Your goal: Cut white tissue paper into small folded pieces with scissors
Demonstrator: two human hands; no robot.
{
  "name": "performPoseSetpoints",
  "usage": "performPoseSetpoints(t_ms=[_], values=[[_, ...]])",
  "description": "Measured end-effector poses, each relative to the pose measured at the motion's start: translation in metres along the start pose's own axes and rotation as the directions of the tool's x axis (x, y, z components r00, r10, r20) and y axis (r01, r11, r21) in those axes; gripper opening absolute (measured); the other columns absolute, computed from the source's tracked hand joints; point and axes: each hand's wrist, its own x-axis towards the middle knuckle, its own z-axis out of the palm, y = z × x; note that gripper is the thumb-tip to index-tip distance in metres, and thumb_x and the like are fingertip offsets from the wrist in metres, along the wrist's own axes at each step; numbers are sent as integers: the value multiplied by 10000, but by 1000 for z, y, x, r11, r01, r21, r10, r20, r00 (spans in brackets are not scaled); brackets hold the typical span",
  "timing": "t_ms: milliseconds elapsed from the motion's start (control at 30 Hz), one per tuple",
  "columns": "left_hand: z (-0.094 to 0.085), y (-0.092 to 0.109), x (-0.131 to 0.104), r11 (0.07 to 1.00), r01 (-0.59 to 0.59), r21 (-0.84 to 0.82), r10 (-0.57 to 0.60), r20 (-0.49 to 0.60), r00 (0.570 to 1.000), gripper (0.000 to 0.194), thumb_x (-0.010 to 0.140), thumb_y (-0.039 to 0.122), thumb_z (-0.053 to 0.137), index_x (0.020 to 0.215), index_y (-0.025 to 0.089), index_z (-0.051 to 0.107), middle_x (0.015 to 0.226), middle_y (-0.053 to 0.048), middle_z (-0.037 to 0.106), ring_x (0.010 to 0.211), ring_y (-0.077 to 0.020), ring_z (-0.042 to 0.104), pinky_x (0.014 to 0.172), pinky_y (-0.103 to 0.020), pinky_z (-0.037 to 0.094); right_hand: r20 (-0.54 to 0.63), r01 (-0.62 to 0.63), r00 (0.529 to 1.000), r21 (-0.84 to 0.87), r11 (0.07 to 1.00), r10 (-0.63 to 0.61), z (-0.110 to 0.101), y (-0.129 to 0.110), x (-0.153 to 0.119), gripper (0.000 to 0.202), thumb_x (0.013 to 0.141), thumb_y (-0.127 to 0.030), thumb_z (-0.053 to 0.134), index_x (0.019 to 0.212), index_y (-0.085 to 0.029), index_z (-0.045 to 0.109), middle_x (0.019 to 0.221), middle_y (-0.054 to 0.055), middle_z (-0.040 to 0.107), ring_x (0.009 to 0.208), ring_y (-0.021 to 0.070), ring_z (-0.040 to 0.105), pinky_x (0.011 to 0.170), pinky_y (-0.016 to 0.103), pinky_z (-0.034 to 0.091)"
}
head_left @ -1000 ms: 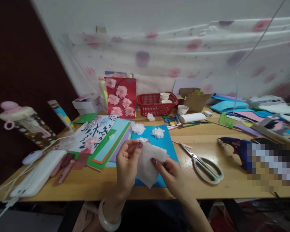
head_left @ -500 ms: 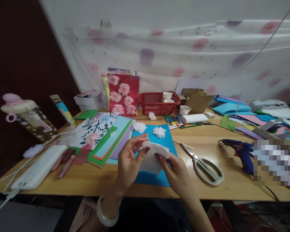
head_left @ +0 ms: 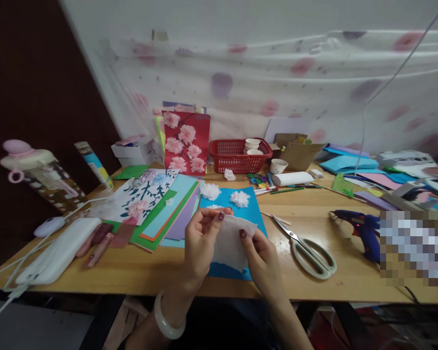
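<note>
A left hand [head_left: 200, 243] and a right hand [head_left: 264, 255], both with dark-painted nails, pinch a thin white sheet [head_left: 229, 248] between thumb and fingers, the left at its upper left corner, the right at its right edge. The sheet hangs between them, just above a blue card [head_left: 256, 210] on a wooden desk [head_left: 131, 274]. A pale bangle [head_left: 161, 318] circles the left wrist. Two ruffled white flowers, one at left [head_left: 210, 191] and one at right [head_left: 239, 199], lie on the card's far end; what shows of a third white piece is mostly hidden behind the fingers. Scissors [head_left: 295, 241], blades slightly parted, lie just right of the card, with a blue glue gun [head_left: 368, 233] beyond them. To the left, coloured sheets [head_left: 175, 226] fan out beside a leaf-patterned page [head_left: 146, 194]. At the back, a red card [head_left: 200, 124] with pink blossoms stands beside a red basket [head_left: 228, 159] holding white cups [head_left: 253, 144].
</note>
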Motion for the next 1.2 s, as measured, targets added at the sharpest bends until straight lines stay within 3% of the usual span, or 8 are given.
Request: performPoseSetpoints(t_ms=[167,333,533,667,800,900,1100,1200], values=[[-1,-2,-2,999,3,-42,-2,6,1000,148,810,261,697,816,177,576,1089,-89,732,1038,-225,679,955,-379,482,-15,-11,1000,12,1000,11,-3,-1,-3,386,836,-555,585,925,-190,674,781,43,679,714,206,598,615,269,483],[-2,-4,-2,997,73,-25,-73,-25,997,183,818,322,678,844,179,567,1051,-95,741,985,-226,695,904,-365,506,-13,-54,998,124,991,56,-10,8,-8,458,916,-581,421,1039,-240,701,1026,64,724,944,248,646,795,315,506],[1,-8,5,996,70,52,-66,-82,994,207,828,358,653,872,177,563,1041,-97,730,958,-198,682,895,-335,488,-62,-132,987,224,966,149,-13,22,-8,442,883,-567,503,1121,-237,677,1097,81,724,1042,267,633,851,354,499],[0,-15,15,992,59,112,-48,-100,994,211,843,381,623,867,186,546,858,-50,719,775,-163,671,743,-280,505,45,-279,957,413,867,287,-14,19,-5,423,804,-581,588,1020,-236,704,995,90,755,938,299,676,722,378,534],[-2,-21,22,976,68,206,-45,-113,993,222,820,386,646,868,199,537,586,51,575,522,-114,549,528,-208,429,102,-364,925,513,777,366,-13,17,-5,319,626,-392,809,875,-206,736,858,77,774,839,308,699,665,370,539],[-2,-16,27,975,57,216,-41,-78,996,218,810,371,654,862,196,535,553,71,524,504,-101,517,513,-191,410,89,-363,919,576,733,385,-12,17,-4,318,580,-374,845,826,-198,749,826,67,778,816,291,702,672,357,541],[16,19,27,984,13,179,-31,96,995,225,803,372,667,869,209,527,578,66,569,477,-76,483,464,-156,382,-56,-199,941,704,682,333,-22,2,3,344,609,-404,844,899,-237,763,844,30,783,831,235,699,741,323,537],[31,24,17,962,-15,274,-36,180,983,197,830,373,643,856,212,532,556,70,557,455,-70,467,435,-145,359,-10,-173,964,738,652,267,-25,-9,1,350,628,-382,841,941,-245,766,853,32,783,825,228,701,744,318,540]])
